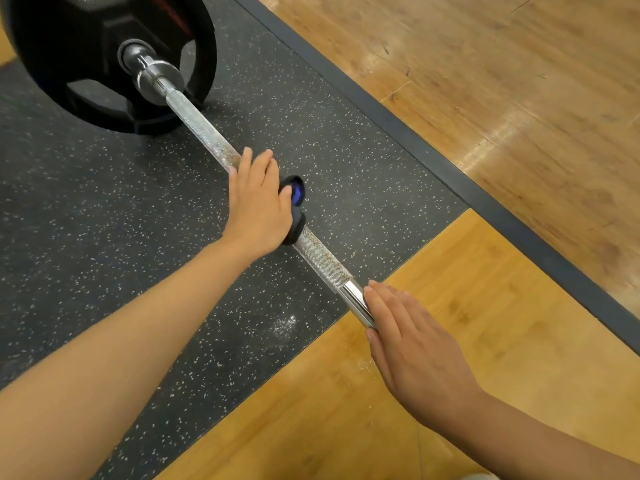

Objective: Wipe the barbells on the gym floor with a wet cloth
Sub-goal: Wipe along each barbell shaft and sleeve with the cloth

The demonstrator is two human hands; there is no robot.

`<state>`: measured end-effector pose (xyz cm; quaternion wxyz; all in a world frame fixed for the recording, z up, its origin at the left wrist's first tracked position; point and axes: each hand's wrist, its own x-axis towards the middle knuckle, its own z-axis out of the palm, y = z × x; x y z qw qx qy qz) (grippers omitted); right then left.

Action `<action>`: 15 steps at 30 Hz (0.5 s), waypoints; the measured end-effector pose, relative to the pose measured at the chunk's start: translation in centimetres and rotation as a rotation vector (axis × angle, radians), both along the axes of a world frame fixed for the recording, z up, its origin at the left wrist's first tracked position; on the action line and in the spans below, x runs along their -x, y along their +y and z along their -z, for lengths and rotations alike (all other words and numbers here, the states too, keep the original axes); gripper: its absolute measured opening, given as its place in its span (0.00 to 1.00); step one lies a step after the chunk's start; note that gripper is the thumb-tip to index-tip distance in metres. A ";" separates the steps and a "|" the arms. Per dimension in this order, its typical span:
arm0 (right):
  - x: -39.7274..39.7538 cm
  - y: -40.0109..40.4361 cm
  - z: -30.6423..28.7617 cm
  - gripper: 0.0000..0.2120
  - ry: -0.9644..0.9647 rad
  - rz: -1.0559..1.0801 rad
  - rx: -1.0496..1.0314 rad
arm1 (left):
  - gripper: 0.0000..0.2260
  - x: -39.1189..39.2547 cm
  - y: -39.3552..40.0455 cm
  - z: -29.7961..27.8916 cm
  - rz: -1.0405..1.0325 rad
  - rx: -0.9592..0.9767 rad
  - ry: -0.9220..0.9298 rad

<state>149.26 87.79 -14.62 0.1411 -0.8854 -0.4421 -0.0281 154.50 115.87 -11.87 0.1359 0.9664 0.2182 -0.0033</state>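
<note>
A steel barbell [204,133] lies slantwise on the floor, from a black weight plate [86,39] at the upper left down to the lower right. My left hand [258,202] lies flat on the knurled middle of the bar, fingers straight along it. It presses a dark cloth [296,195] with a blue patch onto the bar, and the thumb rests on the cloth. My right hand [415,348] rests with straight fingers on the smooth chrome section of the bar and hides what lies beyond.
The bar sits over speckled black rubber matting [86,220], which has a dark border strip [398,123]. Wooden flooring [485,64] lies beyond the strip and under my right hand. A whitish dusty smear [285,323] marks the mat near the wood edge.
</note>
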 end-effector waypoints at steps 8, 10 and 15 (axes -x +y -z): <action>0.2 0.2 -0.1 0.21 -0.013 -0.002 0.011 | 0.28 -5.7 5.7 -0.3 -0.283 -0.098 0.066; 0.2 0.3 0.0 0.21 -0.004 -0.004 0.019 | 0.29 -6.6 6.0 -0.5 -0.355 -0.102 0.057; 0.0 0.1 0.0 0.22 -0.003 -0.002 0.018 | 0.27 -6.2 5.0 -1.0 -0.368 -0.085 0.032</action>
